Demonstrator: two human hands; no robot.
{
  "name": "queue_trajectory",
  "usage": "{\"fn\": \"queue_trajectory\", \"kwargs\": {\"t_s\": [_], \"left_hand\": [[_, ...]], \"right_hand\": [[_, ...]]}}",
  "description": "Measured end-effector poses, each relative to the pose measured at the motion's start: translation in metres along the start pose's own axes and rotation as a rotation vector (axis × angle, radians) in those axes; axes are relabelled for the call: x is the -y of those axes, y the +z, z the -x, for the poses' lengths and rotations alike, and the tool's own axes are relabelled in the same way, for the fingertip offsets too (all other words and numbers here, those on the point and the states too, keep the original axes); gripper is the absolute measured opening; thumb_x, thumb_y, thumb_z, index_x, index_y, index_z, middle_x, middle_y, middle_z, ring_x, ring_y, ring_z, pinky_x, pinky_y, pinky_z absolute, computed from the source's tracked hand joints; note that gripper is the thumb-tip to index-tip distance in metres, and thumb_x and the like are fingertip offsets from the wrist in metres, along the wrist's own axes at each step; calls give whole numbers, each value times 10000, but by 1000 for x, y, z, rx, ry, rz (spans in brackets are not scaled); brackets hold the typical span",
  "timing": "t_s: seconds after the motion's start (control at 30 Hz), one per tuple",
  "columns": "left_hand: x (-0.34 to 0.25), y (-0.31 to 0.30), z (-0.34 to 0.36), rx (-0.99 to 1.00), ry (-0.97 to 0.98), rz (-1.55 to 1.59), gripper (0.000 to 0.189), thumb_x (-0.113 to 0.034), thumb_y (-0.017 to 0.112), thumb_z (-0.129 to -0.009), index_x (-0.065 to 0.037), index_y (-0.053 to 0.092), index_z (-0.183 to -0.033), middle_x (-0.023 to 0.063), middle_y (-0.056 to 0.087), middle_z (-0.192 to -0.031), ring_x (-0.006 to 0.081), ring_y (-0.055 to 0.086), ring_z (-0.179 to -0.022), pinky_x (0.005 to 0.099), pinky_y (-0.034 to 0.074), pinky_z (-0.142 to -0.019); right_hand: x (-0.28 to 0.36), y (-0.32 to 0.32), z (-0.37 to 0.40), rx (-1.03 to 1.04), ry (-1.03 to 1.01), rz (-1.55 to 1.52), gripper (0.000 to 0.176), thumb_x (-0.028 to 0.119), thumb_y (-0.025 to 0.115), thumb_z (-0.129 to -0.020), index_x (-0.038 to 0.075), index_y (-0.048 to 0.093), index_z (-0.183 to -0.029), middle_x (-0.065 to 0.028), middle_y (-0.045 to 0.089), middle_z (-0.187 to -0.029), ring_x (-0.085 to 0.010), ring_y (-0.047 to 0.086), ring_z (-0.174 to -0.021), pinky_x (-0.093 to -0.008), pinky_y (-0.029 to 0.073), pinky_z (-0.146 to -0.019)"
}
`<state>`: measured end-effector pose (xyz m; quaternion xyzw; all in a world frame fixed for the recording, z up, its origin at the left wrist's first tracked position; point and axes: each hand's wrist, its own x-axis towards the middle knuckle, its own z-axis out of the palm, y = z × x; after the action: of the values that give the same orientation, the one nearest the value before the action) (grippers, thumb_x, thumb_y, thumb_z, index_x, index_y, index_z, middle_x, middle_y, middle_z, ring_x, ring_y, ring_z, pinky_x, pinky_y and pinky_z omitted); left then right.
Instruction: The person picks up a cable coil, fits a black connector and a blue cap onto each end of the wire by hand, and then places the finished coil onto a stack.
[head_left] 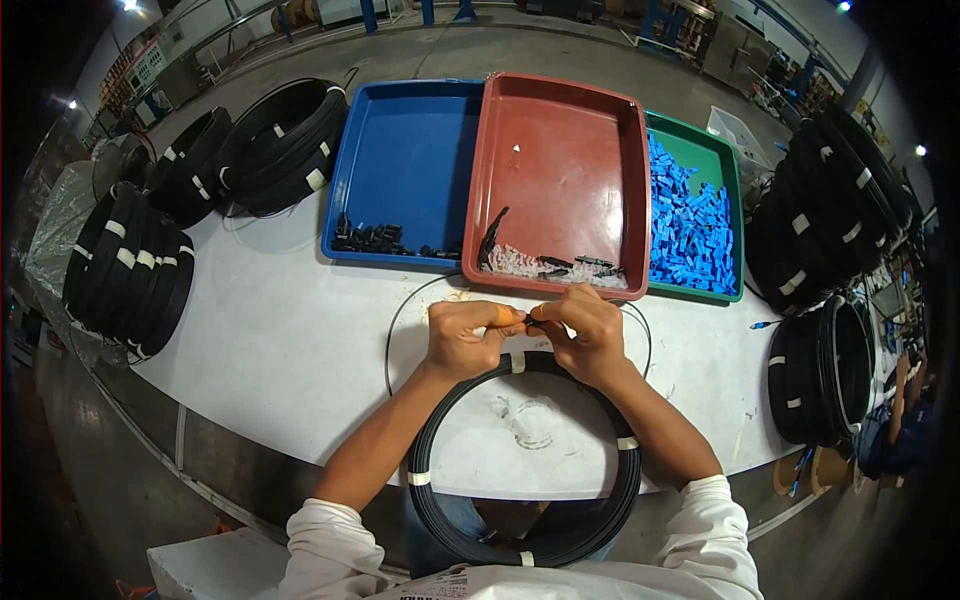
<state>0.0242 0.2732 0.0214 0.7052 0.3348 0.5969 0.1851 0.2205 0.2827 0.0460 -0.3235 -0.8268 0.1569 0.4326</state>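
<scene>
My left hand (468, 335) and my right hand (582, 332) meet just below the red tray, thumbs and fingertips pinched together. Between them is a small black piece (530, 321), mostly covered by the fingers. Thin black cable loops out on both sides of the hands. Beneath my wrists lies a coil of black cable (427, 440), bound with white tape, partly on the table and partly over my lap.
A blue tray (410, 170) holds black parts, a red tray (560, 180) clear and black pieces, a green tray (738, 230) blue connectors. Taped cable coils stand at left (130, 270) and right (820, 370) on the white table (270, 370). A person (905, 425) is at far right.
</scene>
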Motion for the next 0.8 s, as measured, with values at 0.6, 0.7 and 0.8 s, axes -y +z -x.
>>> {"fn": "queue_trajectory", "kwargs": {"t_s": [0.6,0.7,0.8], "left_hand": [[17,-5,2,-1,-274,205,230,111,731,-805,68,683,-1027,148,741,-899,205,734,-893,302,607,-794],[14,-2,2,-37,-298,247,247,135,694,-821,68,669,-1057,154,740,-894,204,735,-885,298,610,-784],[14,-1,3,-25,-318,236,270,149,656,-839,67,654,-1096,161,739,-898,201,735,-878,293,613,-772]], "right_hand": [[-18,-5,-4,142,35,-204,330,-139,684,-725,5,698,-1022,-135,715,-900,-270,706,-785,-346,550,-678],[-19,-7,-5,200,37,-211,412,-166,636,-704,21,706,-1065,-122,692,-887,-279,679,-784,-365,542,-685],[-18,-6,-4,235,63,-192,494,-185,594,-683,41,711,-1108,-121,657,-870,-281,660,-768,-377,539,-676]]}}
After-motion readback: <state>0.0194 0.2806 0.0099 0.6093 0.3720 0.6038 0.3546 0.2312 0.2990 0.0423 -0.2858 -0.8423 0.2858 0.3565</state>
